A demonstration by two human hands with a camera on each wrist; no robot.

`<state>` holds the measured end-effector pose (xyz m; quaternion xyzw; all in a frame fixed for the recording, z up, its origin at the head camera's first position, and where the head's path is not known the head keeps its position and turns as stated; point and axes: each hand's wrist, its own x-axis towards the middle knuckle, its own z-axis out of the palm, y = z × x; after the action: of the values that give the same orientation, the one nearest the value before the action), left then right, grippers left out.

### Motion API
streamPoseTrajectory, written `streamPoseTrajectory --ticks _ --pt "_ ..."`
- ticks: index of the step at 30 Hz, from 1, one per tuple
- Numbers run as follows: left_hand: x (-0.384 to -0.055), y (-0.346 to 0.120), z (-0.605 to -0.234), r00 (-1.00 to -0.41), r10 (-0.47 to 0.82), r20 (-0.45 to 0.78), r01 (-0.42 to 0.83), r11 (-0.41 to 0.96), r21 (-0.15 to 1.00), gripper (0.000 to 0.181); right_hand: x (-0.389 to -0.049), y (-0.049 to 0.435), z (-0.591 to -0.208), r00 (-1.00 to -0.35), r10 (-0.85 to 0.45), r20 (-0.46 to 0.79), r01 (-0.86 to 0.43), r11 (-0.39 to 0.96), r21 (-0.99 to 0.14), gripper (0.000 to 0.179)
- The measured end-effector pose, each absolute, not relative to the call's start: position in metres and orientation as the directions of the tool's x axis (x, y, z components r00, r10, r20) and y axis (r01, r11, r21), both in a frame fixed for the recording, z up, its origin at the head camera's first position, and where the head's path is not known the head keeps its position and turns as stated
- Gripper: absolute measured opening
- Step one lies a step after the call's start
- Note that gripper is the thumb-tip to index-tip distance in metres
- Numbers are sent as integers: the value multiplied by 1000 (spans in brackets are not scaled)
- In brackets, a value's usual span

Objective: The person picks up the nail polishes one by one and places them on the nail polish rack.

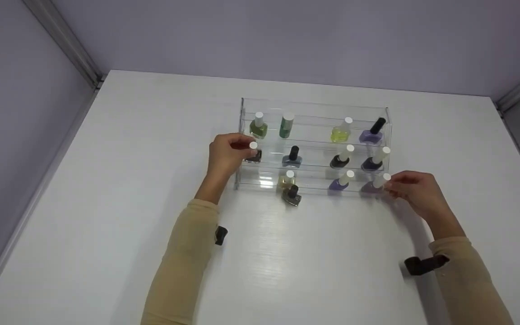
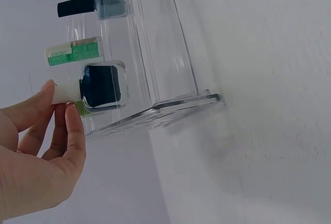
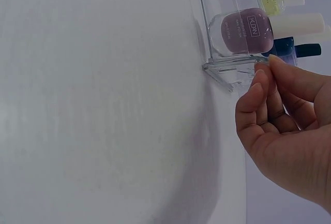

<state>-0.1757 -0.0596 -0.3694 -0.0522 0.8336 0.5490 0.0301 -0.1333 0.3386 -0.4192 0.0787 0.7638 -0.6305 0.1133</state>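
Observation:
A clear stepped display rack (image 1: 314, 108) holds several nail polish bottles in three tiers. My left hand (image 1: 226, 155) pinches the white cap of a dark nail polish bottle (image 2: 103, 85) at the left end of the middle tier. At the rack's lower right end, my right hand (image 1: 415, 192) pinches the edge of its clear side panel, beside a mauve nail polish bottle (image 3: 243, 32) with a white cap. That bottle stands in the front tier. In the right wrist view the right hand (image 3: 284, 115) has its fingers curled in.
A dark glittery nail polish bottle (image 1: 291, 197) stands in front of the rack, near a pale yellow bottle (image 1: 286, 181) in the front tier. The white table (image 1: 314, 262) meets pale panels behind and at the sides. Dark devices (image 1: 422, 265) are strapped at both wrists.

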Motion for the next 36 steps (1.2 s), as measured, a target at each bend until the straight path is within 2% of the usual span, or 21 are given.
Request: streamPoseTrajectory --ticks 17,28,36 --pt "-176 -60 -376 -989 -66 -130 -145 400 905 20 -134 339 -419 -954 -11 -300 291 218 -932 4" --pt "-178 -60 -381 -991 -73 -109 -129 396 909 20 -134 339 -420 -963 -37 -267 260 146 -955 4" --pt "-178 -61 -382 -990 -77 -122 -142 383 913 21 -133 338 -419 -964 -35 -265 258 149 -955 3"
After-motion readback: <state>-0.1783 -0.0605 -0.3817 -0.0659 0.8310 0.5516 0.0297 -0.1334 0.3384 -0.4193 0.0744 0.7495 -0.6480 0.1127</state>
